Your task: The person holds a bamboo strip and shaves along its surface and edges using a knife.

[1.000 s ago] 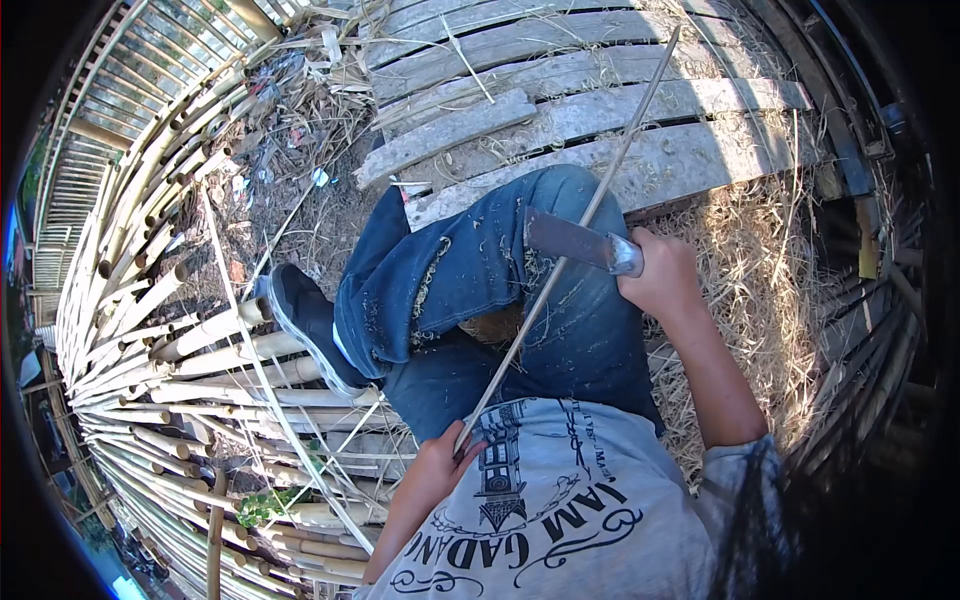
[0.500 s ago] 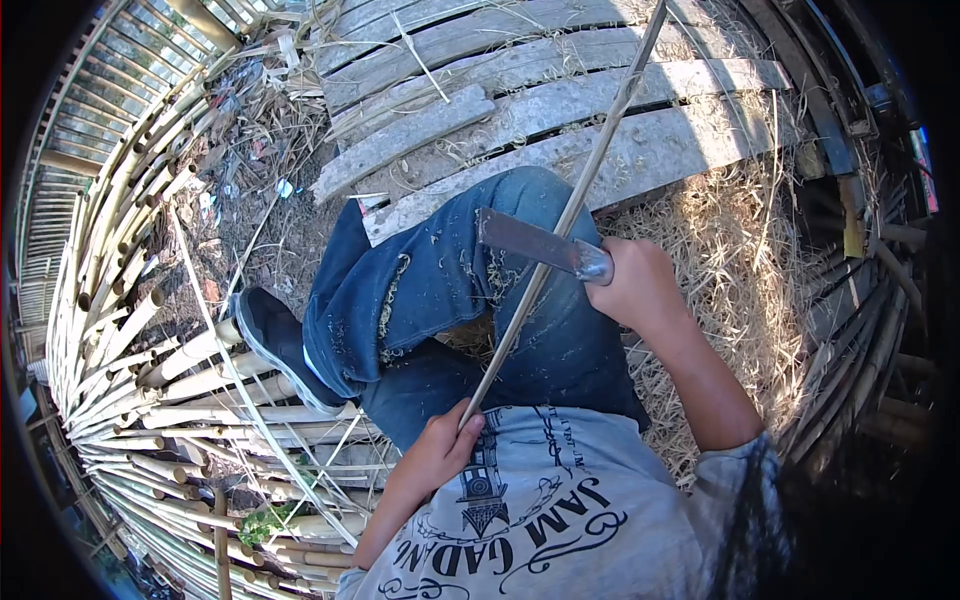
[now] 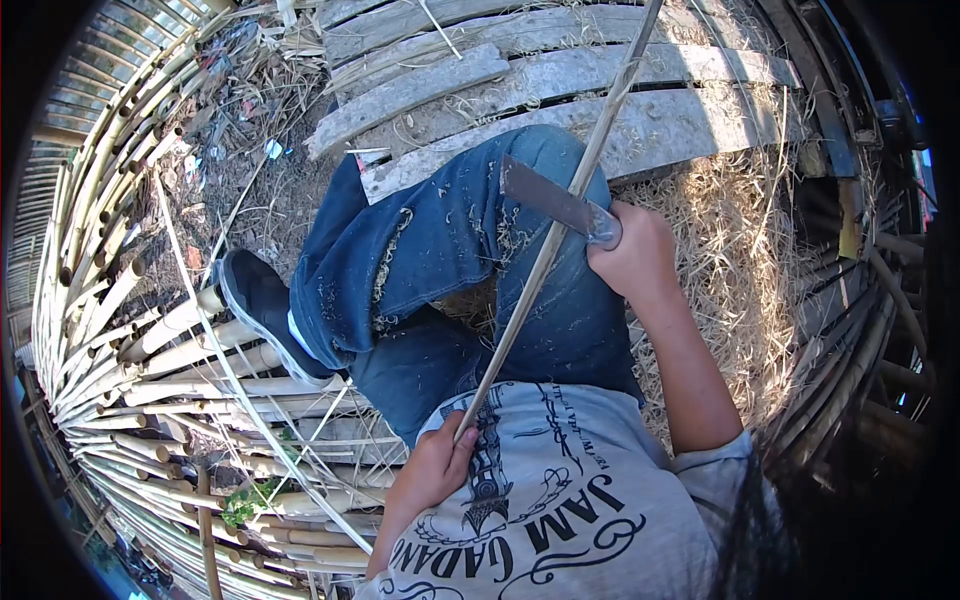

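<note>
A long, thin bamboo strip [image 3: 540, 265] runs slantwise from my lap up past my knee and over the wooden slats. My left hand [image 3: 437, 465] is closed around its lower end, close to my shirt. In my right hand [image 3: 637, 255], beside my raised knee, is a machete [image 3: 550, 200] with a short, broad blade and a metal collar. Its handle is hidden inside my fist. The blade lies across the strip, pointing to the upper left. Fine shavings cling to my jeans [image 3: 430, 250].
A low platform of wooden slats [image 3: 660, 130] stands ahead, with a loose board [image 3: 410, 100] on it. Shavings [image 3: 720, 270] cover the ground at right. Many bamboo poles [image 3: 150, 450] are stacked at left, with a thin strip [image 3: 230, 370] across them.
My right hand and the machete have shifted slightly right along the strip. My left hand still grips the lower end. The whole view has tilted a little.
</note>
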A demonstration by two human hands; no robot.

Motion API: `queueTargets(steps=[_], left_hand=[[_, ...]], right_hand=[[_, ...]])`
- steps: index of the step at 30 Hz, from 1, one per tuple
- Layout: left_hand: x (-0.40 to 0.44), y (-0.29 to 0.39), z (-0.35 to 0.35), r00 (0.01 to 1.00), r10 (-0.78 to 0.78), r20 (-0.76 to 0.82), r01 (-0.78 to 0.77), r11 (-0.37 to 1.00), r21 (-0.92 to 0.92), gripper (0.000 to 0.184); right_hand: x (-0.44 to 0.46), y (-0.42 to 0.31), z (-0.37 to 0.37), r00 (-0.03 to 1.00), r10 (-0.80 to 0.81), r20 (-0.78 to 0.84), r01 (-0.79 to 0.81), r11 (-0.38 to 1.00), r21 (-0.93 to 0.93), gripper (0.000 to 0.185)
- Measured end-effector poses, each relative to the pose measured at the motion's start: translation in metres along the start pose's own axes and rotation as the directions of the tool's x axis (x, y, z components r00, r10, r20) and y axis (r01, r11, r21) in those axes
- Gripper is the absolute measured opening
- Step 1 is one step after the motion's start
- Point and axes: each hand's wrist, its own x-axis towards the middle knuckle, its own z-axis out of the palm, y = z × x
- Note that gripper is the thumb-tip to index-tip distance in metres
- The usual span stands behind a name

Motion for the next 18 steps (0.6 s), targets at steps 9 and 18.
queueTargets(steps=[9,18], left_hand=[[-0.032,-0.025,-0.006,0.999,-0.022,0.028,0.022,1.000,0.010,0.017],[-0.060,-0.048,-0.010,0.998,-0.047,0.051,0.047,0.999,-0.003,0.016]], right_hand=[[-0.004,-0.002,0.005,0.998,-0.022,-0.062,0.020,0.999,-0.027,0.018],[-0.008,-0.007,0.008,0.996,-0.037,-0.081,0.033,0.998,-0.044,0.017]])
